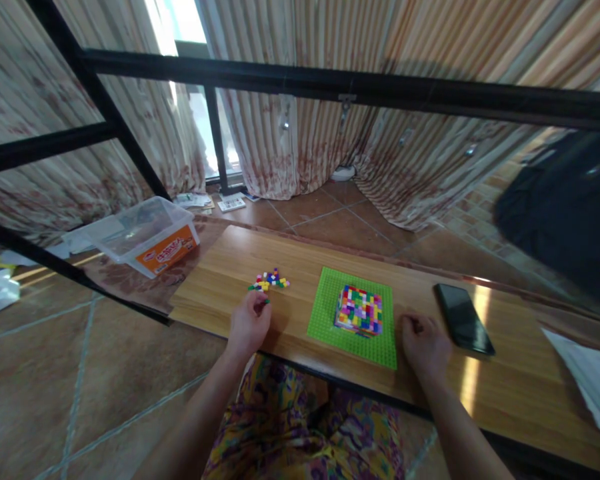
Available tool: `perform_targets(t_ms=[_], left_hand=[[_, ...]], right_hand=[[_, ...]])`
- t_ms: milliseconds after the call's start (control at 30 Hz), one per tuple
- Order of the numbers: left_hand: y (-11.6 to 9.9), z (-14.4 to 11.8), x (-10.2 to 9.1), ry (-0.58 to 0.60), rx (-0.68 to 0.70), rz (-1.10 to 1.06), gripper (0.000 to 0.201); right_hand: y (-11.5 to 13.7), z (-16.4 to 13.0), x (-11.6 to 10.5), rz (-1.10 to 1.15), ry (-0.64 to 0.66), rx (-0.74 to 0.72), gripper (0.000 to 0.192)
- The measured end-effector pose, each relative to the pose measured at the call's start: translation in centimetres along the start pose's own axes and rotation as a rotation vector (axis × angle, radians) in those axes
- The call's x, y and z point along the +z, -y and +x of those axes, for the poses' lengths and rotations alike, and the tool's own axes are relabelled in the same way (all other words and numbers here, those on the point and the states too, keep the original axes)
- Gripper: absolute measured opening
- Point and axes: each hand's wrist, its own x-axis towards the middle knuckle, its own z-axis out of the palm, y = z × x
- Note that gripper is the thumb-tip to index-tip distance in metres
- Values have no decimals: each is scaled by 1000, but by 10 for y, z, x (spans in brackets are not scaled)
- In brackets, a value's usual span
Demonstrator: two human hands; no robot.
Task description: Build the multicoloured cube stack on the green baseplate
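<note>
My left hand (251, 323) is closed in a pinch, with a small green toy brick (267, 302) at its fingertips. Just beyond it lies a loose pile of small coloured bricks (271, 279) on the wooden table. To the right, a green studded baseplate (324, 309) carries a block built of many multicoloured bricks (360, 311). My right hand (425, 345) rests on the table by the baseplate's right edge, its fingers curled in. Whether anything is inside those fingers is hidden.
A black phone (463, 319) lies to the right of my right hand. White paper (587, 380) sits at the table's right end. Beyond the left end, a clear plastic bin (145, 233) with an orange label stands on the floor. Black metal bars (300, 83) cross behind the table.
</note>
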Motion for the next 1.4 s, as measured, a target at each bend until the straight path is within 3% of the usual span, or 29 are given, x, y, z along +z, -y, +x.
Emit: perform_targets(t_ms=[100,267,400,567,800,967,1400], left_hand=[[-14,-10,17,65,64,-173,8],[-46,-27,43,220,137,-277,9],[-68,-32,55,317,209,-268,10],[-84,-30,63,358,354,-172,14],[-86,-26,77,333,408,-149,14],[-85,-24,84,285,366,-179,14],[-78,-27,89,310,274,-283,21]], right_hand=[[1,0,-1,7,0,-5,34],[3,0,-2,9,-6,6,35],[6,-1,-4,23,9,12,36],[7,-1,-4,29,13,29,37],[8,0,-4,42,10,26,36],[10,0,-5,42,21,37,37],[8,0,-4,59,5,33,34]])
